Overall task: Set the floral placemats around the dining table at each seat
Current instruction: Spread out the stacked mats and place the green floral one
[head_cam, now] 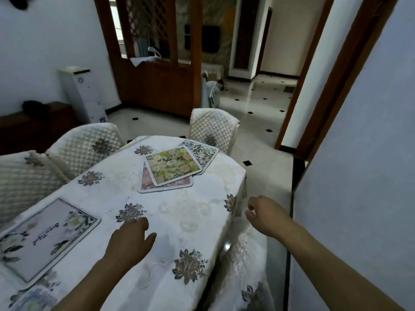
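Note:
A pile of three floral placemats lies at the table's far end: a green and pink one (pixel 171 167) on top, a pink one (pixel 148 184) beneath, a white and blue one (pixel 205 152) behind. A pale lilac placemat (pixel 45 235) lies flat at the near left, with part of another mat (pixel 33 299) below it. My left hand (pixel 131 237) rests palm down on the white flowered tablecloth (pixel 179 212), fingers apart, holding nothing. My right hand (pixel 266 215) hovers past the table's right edge, fingers loosely curled and empty.
Quilted cream chairs stand at the left (pixel 85 149), the near left (pixel 20 182), the far end (pixel 213 129) and the near right (pixel 244 254). A white wall (pixel 359 198) runs close along the right. Tiled floor (pixel 258 108) opens beyond.

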Tool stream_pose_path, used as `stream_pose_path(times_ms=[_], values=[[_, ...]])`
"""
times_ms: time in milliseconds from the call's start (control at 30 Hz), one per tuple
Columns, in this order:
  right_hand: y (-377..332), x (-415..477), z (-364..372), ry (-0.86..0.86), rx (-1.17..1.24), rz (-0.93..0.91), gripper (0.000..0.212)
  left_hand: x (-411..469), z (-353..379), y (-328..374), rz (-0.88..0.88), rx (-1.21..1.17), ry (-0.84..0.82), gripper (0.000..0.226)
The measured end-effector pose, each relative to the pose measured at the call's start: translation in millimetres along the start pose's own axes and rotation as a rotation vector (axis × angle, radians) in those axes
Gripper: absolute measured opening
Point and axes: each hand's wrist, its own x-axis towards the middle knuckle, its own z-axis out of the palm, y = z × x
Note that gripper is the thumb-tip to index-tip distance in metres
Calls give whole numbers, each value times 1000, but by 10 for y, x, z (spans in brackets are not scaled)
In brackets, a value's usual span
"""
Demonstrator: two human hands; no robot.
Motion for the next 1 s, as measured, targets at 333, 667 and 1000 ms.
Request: stream_pose_path(times_ms=[333,667,1000], values=[[417,1827,40,-126,-30,-341,21,55,232,575,-413,-7,-17,34],[404,2769,64,-119,-11,-462,21,564,419,841,-481,-4,33,32],[668,3958,153,-218,46,-634,24,1084,694,1466,-703,-6,94,29]])
